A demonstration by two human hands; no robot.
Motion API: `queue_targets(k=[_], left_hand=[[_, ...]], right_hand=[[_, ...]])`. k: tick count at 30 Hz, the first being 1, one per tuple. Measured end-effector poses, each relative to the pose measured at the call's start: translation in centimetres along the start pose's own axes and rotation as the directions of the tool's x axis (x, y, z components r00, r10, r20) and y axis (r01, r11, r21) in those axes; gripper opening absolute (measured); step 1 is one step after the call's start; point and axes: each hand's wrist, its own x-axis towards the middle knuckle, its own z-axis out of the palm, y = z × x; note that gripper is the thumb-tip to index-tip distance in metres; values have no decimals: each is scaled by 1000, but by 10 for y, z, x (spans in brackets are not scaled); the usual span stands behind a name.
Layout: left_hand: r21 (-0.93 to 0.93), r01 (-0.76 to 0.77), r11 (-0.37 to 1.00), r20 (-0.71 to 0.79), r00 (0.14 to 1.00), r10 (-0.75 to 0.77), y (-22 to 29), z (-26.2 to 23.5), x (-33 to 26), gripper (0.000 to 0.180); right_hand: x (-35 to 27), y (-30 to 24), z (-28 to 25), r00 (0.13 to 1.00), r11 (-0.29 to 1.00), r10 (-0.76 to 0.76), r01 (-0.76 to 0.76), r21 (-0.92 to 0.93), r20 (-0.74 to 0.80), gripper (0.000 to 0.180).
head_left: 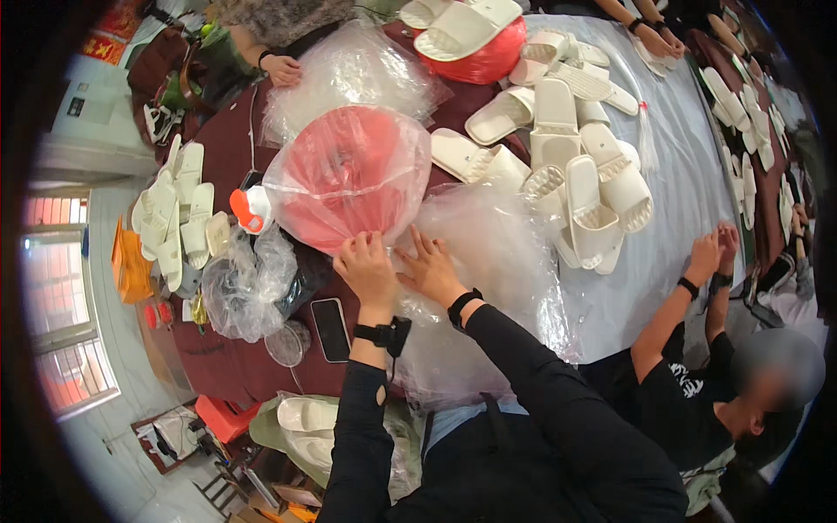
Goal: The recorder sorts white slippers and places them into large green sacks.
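Note:
A round red thing (336, 170) sits under a clear plastic bag (406, 150) on the dark red tabletop, its exact kind hidden by the film. My left hand (364, 268) is at the bag's near edge, fingers bent close together over the film. Just right of it, my right hand (431, 266) lies with spread fingers on the plastic, holding nothing. Under and beyond my right hand spreads a heap of clear plastic bags (497, 261). White slippers (593, 205) are piled to the right of the heap.
More clear bags (353, 74) lie at the back beside another person's hand (281, 70). Slippers rest on a red bundle (479, 57) and at the left (170, 209). A phone (330, 329) lies near my left wrist. A co-worker (689, 349) sits at the right.

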Motion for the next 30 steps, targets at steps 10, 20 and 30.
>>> queue_targets(k=[10, 20, 30], left_hand=[[-257, -92, 962, -13, 996, 92, -16, 4, 17, 17], [-301, -45, 953, -17, 999, 41, -15, -2, 24, 16], [-328, -20, 944, 32, 999, 32, -19, 0, 18, 13]], right_hand=[[9, 7, 1, 999, 997, 32, -29, -77, 43, 41], [24, 0, 24, 996, 993, 76, -70, -98, 55, 38], [22, -3, 28, 990, 992, 98, -105, -70, -105, 46]])
